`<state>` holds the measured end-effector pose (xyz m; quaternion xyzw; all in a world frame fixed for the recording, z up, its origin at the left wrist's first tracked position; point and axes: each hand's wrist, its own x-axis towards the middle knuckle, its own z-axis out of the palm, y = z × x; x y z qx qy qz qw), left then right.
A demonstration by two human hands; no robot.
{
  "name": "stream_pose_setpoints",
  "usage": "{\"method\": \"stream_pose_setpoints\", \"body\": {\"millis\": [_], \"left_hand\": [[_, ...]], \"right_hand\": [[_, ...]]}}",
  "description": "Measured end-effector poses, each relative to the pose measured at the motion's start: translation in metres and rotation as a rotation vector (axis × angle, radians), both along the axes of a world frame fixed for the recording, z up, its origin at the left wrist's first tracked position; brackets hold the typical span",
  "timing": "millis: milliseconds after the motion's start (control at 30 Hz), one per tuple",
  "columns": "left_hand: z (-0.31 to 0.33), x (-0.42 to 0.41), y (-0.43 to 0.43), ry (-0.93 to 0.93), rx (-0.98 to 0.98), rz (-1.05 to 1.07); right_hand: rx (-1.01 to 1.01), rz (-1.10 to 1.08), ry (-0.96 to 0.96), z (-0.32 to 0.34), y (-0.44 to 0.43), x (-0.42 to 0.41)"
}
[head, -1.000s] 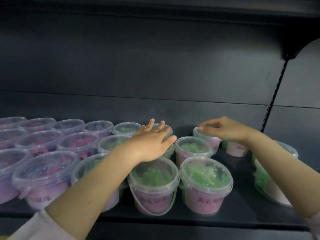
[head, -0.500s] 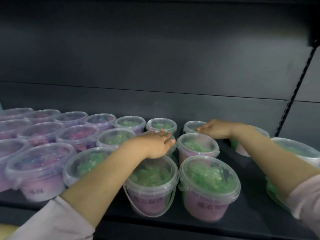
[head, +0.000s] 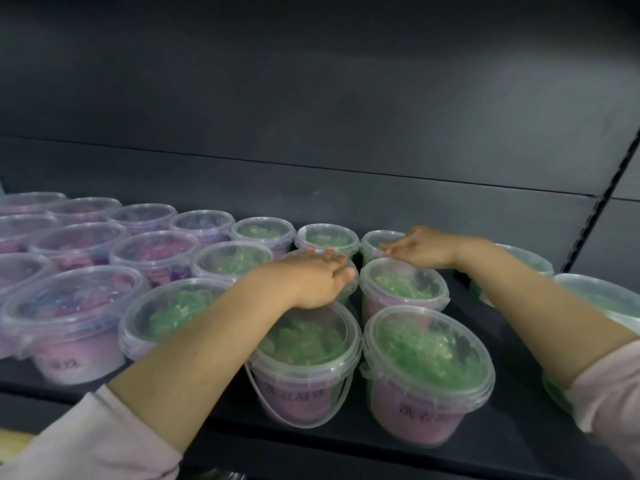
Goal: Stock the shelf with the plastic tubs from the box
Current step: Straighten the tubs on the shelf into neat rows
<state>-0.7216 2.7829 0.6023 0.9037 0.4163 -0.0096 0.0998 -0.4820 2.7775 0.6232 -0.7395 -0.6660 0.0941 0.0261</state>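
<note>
Dark matte shelf (head: pixel 519 344), smooth and flat; behind it a back panel (head: pixel 311 98) in the same dull charcoal finish, seamed in horizontal bands; slotted upright (head: pixel 596 216) at right. On the shelf, packed rim to rim in rows front to back, plastic tubs (head: pixel 403 285): round, slightly tapered, thin clear walls, each capped by a translucent snap-on lid with a raised rim. Left block, purple tubs (head: pixel 65 306): pink-violet contents, glossy and lumpy through the lids. Centre block, green tubs (head: pixel 427 372): pale green crinkled pieces on top, pinkish-lilac lower down the wall. Dark characters on the sides of the front ones, too blurred to read. Thin clear handle (head: pixel 302 425) hanging loose in a loop down the face of the front-row tub (head: pixel 304 355). Far-right tubs (head: pixel 602 299), green-filled, set apart from the centre block and partly hidden by the right forearm. Left hand (head: pixel 311 277) palm down, fingers straight and together, laid flat on the lid of the middle-row tub (head: pixel 349 293), most of that tub hidden beneath; nothing gripped. Right hand (head: pixel 420 251) palm down, fingers stretched leftward, tips resting on the lid of the back-row tub (head: pixel 372 241); loose, no grasp. Pale pink sleeves (head: pixel 86 441), soft-looking cloth, bunched above bare forearms.
</note>
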Motion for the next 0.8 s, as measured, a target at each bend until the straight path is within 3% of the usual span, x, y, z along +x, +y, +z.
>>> {"method": "stream_pose_setpoints", "body": {"millis": [233, 333, 600, 800], "left_hand": [[0.006, -0.002, 0.003, 0.008, -0.042, 0.040], [0.015, -0.009, -0.001, -0.074, -0.096, 0.050], [0.016, -0.067, -0.075, -0.452, 0.223, -0.203], [-0.012, -0.090, -0.103, -0.279, 0.399, -0.243]], "right_hand": [[0.063, -0.001, 0.070, -0.001, -0.022, -0.008], [0.145, 0.042, 0.081, 0.006, -0.049, -0.021], [0.368, 0.262, -0.007, 0.006, -0.196, -0.071], [0.510, 0.137, 0.062, -0.042, -0.242, -0.099]]}}
